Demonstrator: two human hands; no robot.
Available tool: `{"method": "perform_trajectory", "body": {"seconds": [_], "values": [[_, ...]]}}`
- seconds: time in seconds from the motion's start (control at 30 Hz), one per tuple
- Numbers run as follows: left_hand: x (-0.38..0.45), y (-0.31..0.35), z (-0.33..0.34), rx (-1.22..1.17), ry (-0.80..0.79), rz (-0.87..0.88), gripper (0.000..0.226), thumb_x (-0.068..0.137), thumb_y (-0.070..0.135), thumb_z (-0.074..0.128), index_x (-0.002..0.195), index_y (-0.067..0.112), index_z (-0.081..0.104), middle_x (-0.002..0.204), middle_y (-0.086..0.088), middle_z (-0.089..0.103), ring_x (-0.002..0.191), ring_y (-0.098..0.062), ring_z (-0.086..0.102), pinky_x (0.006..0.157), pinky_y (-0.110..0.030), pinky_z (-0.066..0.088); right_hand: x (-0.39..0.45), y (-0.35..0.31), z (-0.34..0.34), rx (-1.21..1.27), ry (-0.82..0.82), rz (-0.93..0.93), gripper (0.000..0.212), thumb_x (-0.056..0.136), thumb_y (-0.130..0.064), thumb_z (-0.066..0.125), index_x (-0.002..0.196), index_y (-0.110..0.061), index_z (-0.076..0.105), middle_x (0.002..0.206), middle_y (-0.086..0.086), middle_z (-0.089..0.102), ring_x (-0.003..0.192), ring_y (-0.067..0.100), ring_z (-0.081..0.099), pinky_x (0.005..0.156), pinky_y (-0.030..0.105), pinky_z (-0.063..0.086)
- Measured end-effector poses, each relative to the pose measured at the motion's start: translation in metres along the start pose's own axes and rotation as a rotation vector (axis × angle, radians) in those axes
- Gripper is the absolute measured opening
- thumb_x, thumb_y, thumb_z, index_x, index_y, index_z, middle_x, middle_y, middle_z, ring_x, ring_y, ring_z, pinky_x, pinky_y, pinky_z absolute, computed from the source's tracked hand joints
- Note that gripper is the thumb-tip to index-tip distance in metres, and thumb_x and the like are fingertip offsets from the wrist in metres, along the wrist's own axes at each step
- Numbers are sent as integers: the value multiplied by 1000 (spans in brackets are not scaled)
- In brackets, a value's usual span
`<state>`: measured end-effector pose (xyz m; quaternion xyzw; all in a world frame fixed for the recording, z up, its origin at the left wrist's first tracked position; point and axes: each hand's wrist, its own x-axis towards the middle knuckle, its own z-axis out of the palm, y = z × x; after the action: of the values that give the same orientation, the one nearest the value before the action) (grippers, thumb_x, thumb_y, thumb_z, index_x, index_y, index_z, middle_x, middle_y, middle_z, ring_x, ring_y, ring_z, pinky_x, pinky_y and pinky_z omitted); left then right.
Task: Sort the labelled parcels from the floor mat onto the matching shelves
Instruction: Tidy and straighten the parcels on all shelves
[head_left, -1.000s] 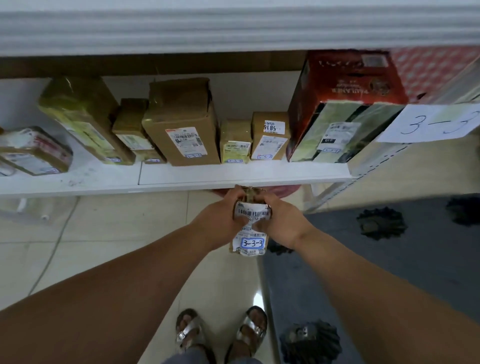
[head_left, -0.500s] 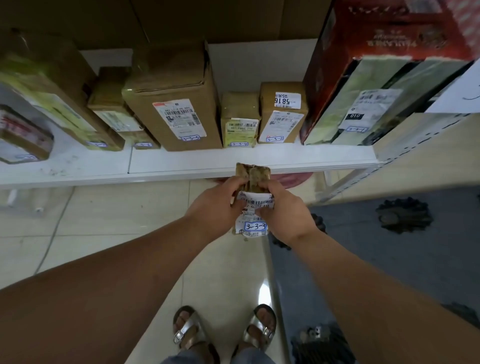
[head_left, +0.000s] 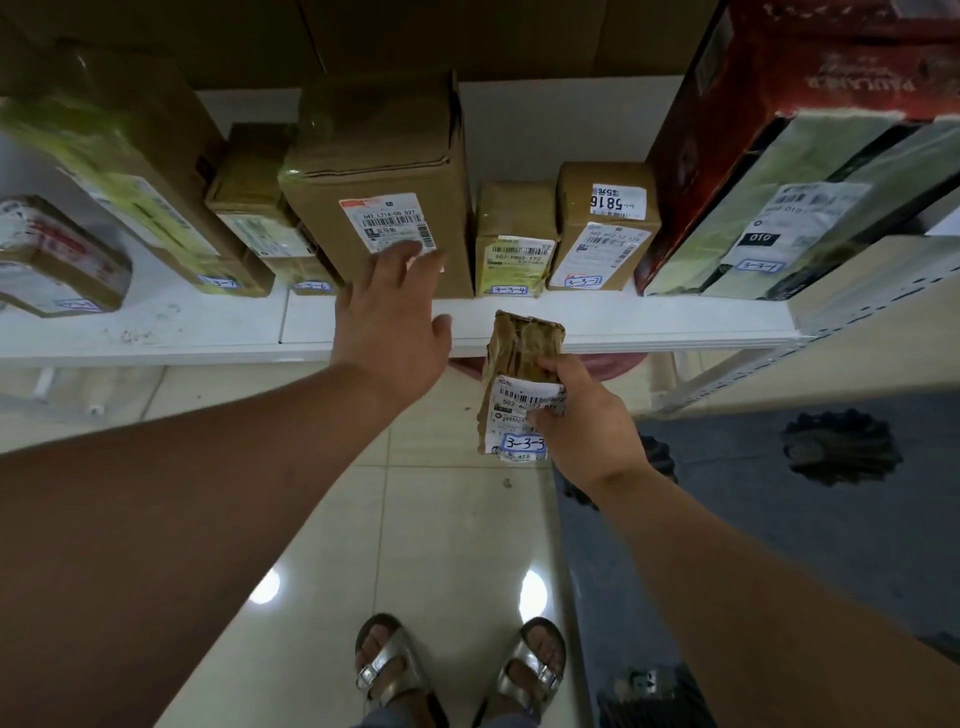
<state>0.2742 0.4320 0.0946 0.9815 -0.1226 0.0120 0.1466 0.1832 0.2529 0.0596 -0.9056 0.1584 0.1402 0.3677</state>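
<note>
My right hand (head_left: 589, 415) grips a small brown parcel (head_left: 522, 358) with a white label marked 3-3-3, held just below the front edge of the white shelf (head_left: 649, 322). My left hand (head_left: 397, 317) is off the parcel, fingers spread, reaching up to the tall cardboard box (head_left: 384, 176) on the shelf; its fingertips are at the box's label. To the right of that box stand a small parcel marked 3-3-4 (head_left: 511, 234) and one marked 3-3-2 (head_left: 602, 223), close together.
A large red box (head_left: 769, 93) with a 3-3-1 label fills the shelf's right end. More taped parcels (head_left: 130, 171) stand at the left. A dark floor mat (head_left: 779, 519) lies on the tiled floor at the right. My sandalled feet (head_left: 457, 670) are below.
My left hand let go of the 3-3-3 parcel and rose to the tall box. The right hand alone holds the parcel. The view has drawn closer to the shelf.
</note>
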Motion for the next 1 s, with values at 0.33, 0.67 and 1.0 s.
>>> {"method": "perform_trajectory", "body": {"seconds": [0.33,0.67,1.0], "values": [[38,13,-7,275,71,290,56,87,24,62,141,18,48,146,-8,41,132,-31,30,107,-44,18,14,-8,-1,18,44,21,43,91,-17,60,129,-31,45,116,6,66,101,30,63,82,46,56],[74,17,-35,462,10,316,76,83,28,63,151,18,31,158,-10,22,142,-35,20,117,-49,11,22,-15,-15,9,42,4,44,91,-18,62,131,-29,45,120,7,65,105,30,63,85,46,55],[107,-7,-38,484,-94,103,91,86,28,65,156,31,8,165,-3,5,150,-31,9,119,-51,8,32,-28,-19,14,37,-63,48,91,-14,63,135,-25,47,123,4,64,111,26,61,89,41,54]]}}
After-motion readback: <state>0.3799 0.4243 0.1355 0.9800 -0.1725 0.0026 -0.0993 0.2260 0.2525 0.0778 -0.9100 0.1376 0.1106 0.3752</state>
